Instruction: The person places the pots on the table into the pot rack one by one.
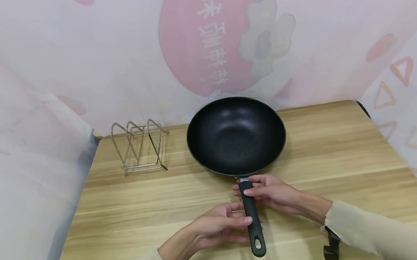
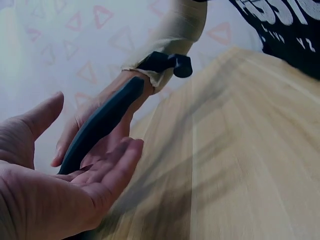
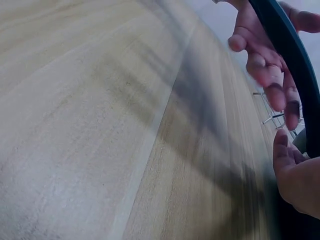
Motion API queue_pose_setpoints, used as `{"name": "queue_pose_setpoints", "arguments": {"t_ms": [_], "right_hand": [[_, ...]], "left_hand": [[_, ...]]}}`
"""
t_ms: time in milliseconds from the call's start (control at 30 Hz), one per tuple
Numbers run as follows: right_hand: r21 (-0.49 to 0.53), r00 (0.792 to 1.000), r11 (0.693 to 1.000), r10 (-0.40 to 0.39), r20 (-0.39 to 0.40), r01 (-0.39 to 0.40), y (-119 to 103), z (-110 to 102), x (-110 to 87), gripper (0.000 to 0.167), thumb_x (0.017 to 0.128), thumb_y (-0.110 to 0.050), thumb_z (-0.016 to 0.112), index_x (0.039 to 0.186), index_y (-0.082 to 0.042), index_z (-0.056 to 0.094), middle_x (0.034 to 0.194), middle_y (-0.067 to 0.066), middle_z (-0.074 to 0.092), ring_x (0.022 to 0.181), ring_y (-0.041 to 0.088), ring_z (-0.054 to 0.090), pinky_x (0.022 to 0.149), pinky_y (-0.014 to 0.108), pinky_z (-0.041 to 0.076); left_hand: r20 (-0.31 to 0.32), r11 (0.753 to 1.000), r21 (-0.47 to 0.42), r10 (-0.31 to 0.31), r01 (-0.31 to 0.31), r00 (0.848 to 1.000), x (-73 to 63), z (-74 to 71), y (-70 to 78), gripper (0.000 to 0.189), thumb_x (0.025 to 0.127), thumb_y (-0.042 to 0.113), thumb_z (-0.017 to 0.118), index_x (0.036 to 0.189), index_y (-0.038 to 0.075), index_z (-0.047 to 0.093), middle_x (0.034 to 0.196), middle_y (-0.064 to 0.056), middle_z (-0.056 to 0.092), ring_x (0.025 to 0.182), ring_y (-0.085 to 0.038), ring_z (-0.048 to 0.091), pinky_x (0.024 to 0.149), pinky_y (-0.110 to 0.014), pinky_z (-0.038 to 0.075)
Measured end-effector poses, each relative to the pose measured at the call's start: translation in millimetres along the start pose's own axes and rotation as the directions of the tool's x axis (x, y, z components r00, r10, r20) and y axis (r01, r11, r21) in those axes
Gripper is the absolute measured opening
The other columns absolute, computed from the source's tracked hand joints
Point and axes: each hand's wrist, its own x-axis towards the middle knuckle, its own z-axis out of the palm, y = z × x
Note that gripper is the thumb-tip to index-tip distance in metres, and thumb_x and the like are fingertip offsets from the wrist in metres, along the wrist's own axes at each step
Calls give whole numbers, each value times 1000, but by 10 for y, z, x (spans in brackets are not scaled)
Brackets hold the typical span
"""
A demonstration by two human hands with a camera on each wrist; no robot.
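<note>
A black wok (image 1: 235, 137) with a long black handle (image 1: 254, 226) stands at the middle back, its handle pointing toward me. My right hand (image 1: 276, 194) grips the handle close to the pan, thumb on top and fingers beneath. Lower down, my left hand (image 1: 220, 226) is beside the handle, palm turned up, its fingers reaching under it. In the left wrist view, that hand's thumb (image 2: 47, 115) stands apart from the handle (image 2: 102, 122) and its fingers are loosely extended. The right wrist view shows the handle (image 3: 292, 55) raised above the table, with the left hand (image 3: 265, 65) behind it.
A wire rack (image 1: 140, 151) with several upright loops stands on the wooden table (image 1: 125, 223), left of the wok. Behind the table hangs a pink and white printed backdrop (image 1: 123, 71). Black wrist mounts (image 1: 332, 246) sit at both cuffs.
</note>
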Motion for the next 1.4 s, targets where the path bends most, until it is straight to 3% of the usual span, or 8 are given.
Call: {"name": "queue_pose_setpoints", "arguments": {"t_ms": [267, 433, 833, 1133, 1400], "right_hand": [[13, 1000, 1000, 0, 11, 0, -47, 28, 8, 68, 103, -6, 66, 159, 11, 31, 158, 30, 50, 139, 20, 63, 108, 25, 55], [26, 1000, 1000, -4, 23, 3, -62, 44, 11, 68, 103, -3, 65, 159, 12, 30, 157, 33, 48, 137, 19, 65, 109, 25, 55], [67, 999, 997, -33, 13, 32, -67, 73, 12, 65, 101, 4, 64, 156, 15, 31, 144, 25, 66, 129, 20, 70, 108, 28, 56], [63, 998, 996, -62, 10, 61, -89, 95, -12, 64, 103, 6, 60, 156, 19, 26, 146, 30, 62, 125, 18, 72, 108, 31, 56], [71, 998, 996, -63, 11, 62, -101, 129, -6, 63, 103, 6, 60, 156, 18, 28, 149, 31, 59, 126, 18, 72, 109, 31, 56]], "left_hand": [[7, 997, -78, -1, 1, 1000, 47, 58, -10, 59, 107, 8, 61, 161, 3, 38, 144, -18, 68, 127, -26, 71, 97, -41, 63], [-1, 996, -90, -8, 8, 1000, 69, 86, -20, 56, 106, 3, 60, 158, 1, 38, 144, -20, 67, 123, -24, 74, 88, -33, 65], [-48, 998, -53, 38, -40, 998, 104, 159, -51, 48, 106, 0, 60, 150, -1, 43, 134, -17, 73, 122, -26, 74, 93, -39, 64], [-87, 995, -72, 67, -74, 994, 103, 208, -73, 43, 104, 0, 62, 146, 0, 48, 109, -4, 80, 106, -19, 78, 80, -30, 66], [-135, 995, -68, 68, -78, 989, 56, 235, -64, 45, 103, -1, 62, 145, -1, 47, 106, -3, 80, 103, -18, 78, 80, -32, 66]]}}
